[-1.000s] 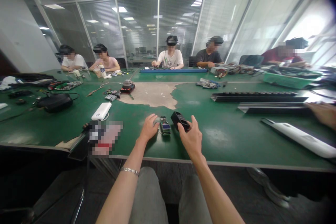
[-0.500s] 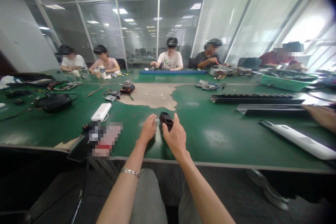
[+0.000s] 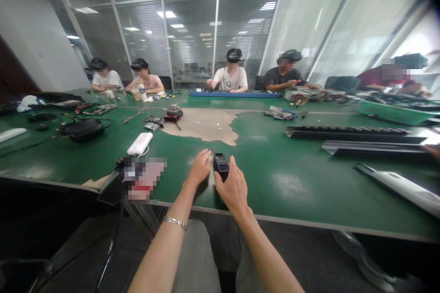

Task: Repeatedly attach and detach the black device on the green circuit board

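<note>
Where tabletop [image 3: 268,160] stretches from its edge [image 3: 309,225], right hand [image 3: 233,187] grips black device [image 3: 220,161], left hand [image 3: 200,165] cupped, hold unclear.

Table [image 3: 275,160]: stretched wide and green, wore a tan patch [image 3: 206,127] near the middle.
Case [image 3: 220,161]: showed black toward the near edge, whether resting or raised unclear.
Pack [image 3: 140,143]: lay white, left of the case, well apart.
Pouch [image 3: 83,128]: sat black and farther left.
Red-based part [image 3: 173,112]: stood at the left side of the patch.
Bottle [image 3: 142,92]: stood upright toward the far left.
Bar [image 3: 235,94]: ran blue along the far edge.
Rails [image 3: 350,134]: lay dark on the right, roughly side by side.
Cover [image 3: 395,181]: lay white and aslant, nearer than the rails.
Basket [image 3: 388,113]: stood green at the far right, heaped full.
</note>
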Demonstrator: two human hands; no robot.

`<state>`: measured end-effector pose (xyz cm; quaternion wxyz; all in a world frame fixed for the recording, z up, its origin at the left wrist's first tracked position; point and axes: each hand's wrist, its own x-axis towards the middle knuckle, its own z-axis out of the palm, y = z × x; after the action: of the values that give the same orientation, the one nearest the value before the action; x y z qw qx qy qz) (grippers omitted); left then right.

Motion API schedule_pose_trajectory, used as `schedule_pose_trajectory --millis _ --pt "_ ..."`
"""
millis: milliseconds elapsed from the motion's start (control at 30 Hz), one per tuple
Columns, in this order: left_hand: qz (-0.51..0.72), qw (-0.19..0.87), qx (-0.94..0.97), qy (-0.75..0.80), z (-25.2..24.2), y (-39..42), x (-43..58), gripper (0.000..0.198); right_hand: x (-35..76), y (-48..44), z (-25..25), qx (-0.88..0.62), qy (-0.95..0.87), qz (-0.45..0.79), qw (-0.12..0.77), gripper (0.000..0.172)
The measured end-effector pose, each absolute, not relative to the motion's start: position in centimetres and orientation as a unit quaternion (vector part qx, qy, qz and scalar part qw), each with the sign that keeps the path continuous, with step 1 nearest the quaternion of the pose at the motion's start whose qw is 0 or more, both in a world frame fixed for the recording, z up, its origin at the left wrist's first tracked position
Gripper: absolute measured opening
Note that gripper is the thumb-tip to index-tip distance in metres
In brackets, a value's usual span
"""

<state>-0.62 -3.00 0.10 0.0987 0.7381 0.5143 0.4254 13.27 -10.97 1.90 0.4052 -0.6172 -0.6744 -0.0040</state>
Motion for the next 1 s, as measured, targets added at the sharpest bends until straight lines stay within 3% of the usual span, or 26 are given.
schedule_pose_trajectory --millis 100,433,800,1000 --pt "0.414 0.096 0.746 0.513 0.3 -3.2 -0.6 0.036 13.1 -10.6 1.5 -0.619 -0.669 -0.005 0.411 0.08" --pt "0.401 0.091 0.767 0.493 0.2 -3.3 -0.6 0.037 13.0 -10.4 0.5 -0.633 -0.661 0.013 0.403 0.072" --pt "0.411 0.095 0.757 0.499 0.0 -3.1 -0.5 0.039 13.3 -10.3 1.0 -0.655 -0.642 0.05 0.394 0.079" --pt "0.437 0.118 0.738 0.5 0.2 -3.0 -0.5 0.044 13.3 -9.8 1.7 -0.654 -0.604 0.092 0.446 0.083"
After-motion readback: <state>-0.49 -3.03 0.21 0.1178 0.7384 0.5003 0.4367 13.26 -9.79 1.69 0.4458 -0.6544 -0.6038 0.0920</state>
